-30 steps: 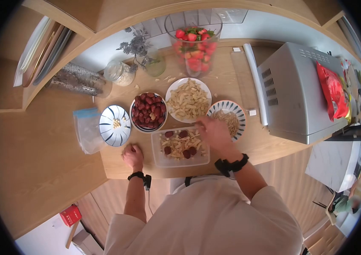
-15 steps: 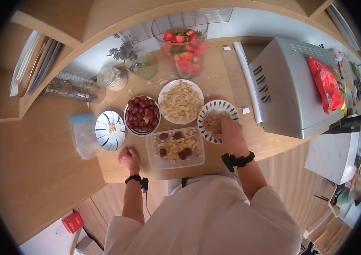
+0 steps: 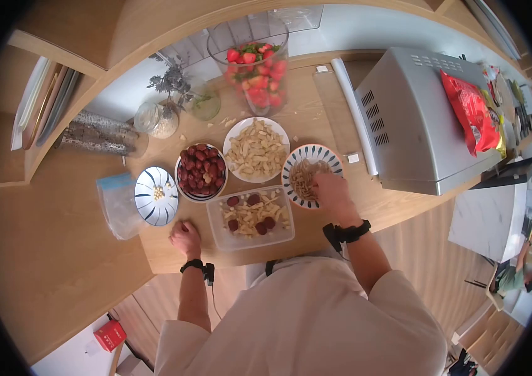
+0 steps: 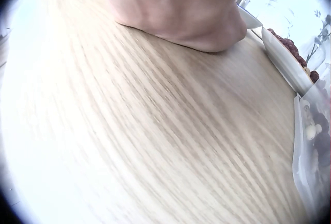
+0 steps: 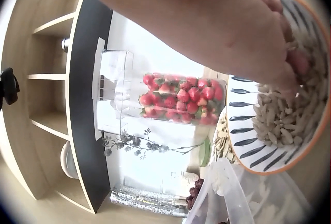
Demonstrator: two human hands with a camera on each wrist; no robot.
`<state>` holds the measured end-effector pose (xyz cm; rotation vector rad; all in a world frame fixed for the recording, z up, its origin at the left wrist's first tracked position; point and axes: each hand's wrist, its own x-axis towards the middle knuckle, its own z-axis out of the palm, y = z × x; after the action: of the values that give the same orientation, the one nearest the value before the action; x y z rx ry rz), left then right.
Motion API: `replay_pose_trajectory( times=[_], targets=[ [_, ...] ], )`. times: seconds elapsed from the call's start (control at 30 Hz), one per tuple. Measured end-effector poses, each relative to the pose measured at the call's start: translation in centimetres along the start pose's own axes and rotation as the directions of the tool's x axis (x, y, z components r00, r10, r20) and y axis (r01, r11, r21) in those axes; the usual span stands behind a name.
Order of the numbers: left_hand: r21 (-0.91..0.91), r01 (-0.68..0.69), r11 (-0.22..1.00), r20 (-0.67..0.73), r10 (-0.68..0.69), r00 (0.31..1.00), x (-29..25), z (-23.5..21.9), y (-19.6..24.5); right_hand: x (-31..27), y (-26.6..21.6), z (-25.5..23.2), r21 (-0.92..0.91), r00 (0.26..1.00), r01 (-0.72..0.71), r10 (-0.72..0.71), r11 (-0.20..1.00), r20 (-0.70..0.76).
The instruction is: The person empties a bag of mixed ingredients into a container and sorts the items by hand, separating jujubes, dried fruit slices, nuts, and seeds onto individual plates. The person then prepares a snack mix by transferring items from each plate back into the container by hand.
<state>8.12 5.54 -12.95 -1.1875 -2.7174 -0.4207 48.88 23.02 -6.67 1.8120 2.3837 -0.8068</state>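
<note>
My right hand (image 3: pixel 335 197) reaches into the striped bowl (image 3: pixel 336 164) with the orange rim, its bent thumb and fingers pinching among the pale seeds (image 5: pixel 279 123). Part of the fingertips is buried in the seeds. Left of that bowl sits a clear plastic container (image 3: pixel 217 237) with pale slices (image 3: pixel 247 216) and several red dates (image 3: pixel 253 199) inside. My left hand (image 3: pixel 186 239) rests on the tabletop beside the container, fingers loosely curled around nothing. In the left wrist view only its lower edge shows against the wood.
Behind the container stand a bowl of dates (image 3: pixel 202 170) and a white plate of pale slices (image 3: pixel 258 150). A striped dish (image 3: pixel 147 202) and a plastic bag (image 3: pixel 117 210) lie left. Further back is a tall glass vase of strawberries (image 3: pixel 256 75); a silver appliance (image 3: pixel 404 138) occupies the right.
My right hand has moved from above the container's right edge into the seed bowl, and its fingers have sunk in among the seeds. The left hand stays on the table.
</note>
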Motion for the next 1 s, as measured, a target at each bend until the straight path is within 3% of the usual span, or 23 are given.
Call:
replay_pose_trajectory(
  times=[0.2, 0.27, 0.4, 0.47, 0.6, 0.77, 0.8, 0.87, 1.0],
  targets=[
    [0.003, -0.032, 0.999, -0.052, 0.032, 0.998, 0.0, 0.3, -0.3, -0.5, -1.9, -2.9, 0.038, 0.994, -0.057, 0.061, 0.998, -0.095],
    [0.01, -0.02, 1.0, -0.035, 0.02, 0.999, 0.0, 0.1, -0.1, -0.6, -2.6, -2.9, 0.13, 0.97, 0.136, -0.106, 0.982, -0.218],
    [0.007, -0.017, 1.0, -0.019, 0.017, 1.0, 0.0, -0.2, 0.1, -1.3, -5.5, -3.4, 0.227, 0.946, 0.278, -0.226, 0.933, -0.232],
    [0.007, -0.018, 1.0, -0.015, 0.018, 1.0, 0.1, -0.2, 0.2, -1.7, -6.9, -3.7, 0.346, 0.94, 0.341, -0.308, 0.874, -0.149],
    [0.011, -0.016, 1.0, -0.02, 0.016, 1.0, 0.1, 0.3, -0.3, -2.0, -7.7, -1.7, 0.33, 0.925, 0.38, -0.358, 0.864, -0.129],
    [0.023, -0.002, 1.0, 0.007, 0.002, 1.0, 0.0, 0.0, -0.2, -3.3, -9.3, -0.3, 0.293, 0.904, 0.37, -0.415, 0.882, 0.108],
    [0.024, 0.004, 1.0, 0.02, -0.005, 1.0, 0.1, -0.1, -0.1, -3.5, -9.3, 0.2, 0.292, 0.903, 0.37, -0.415, 0.882, 0.107],
    [0.014, 0.002, 1.0, 0.002, -0.002, 1.0, 0.1, 0.0, 0.0, -3.9, -9.2, 1.1, 0.267, 0.843, 0.506, -0.536, 0.82, 0.05],
    [0.005, 0.012, 1.0, 0.01, -0.013, 1.0, 0.1, -0.1, 0.0, -4.1, -9.5, 1.9, 0.289, 0.857, 0.483, -0.514, 0.827, 0.036]
  ],
)
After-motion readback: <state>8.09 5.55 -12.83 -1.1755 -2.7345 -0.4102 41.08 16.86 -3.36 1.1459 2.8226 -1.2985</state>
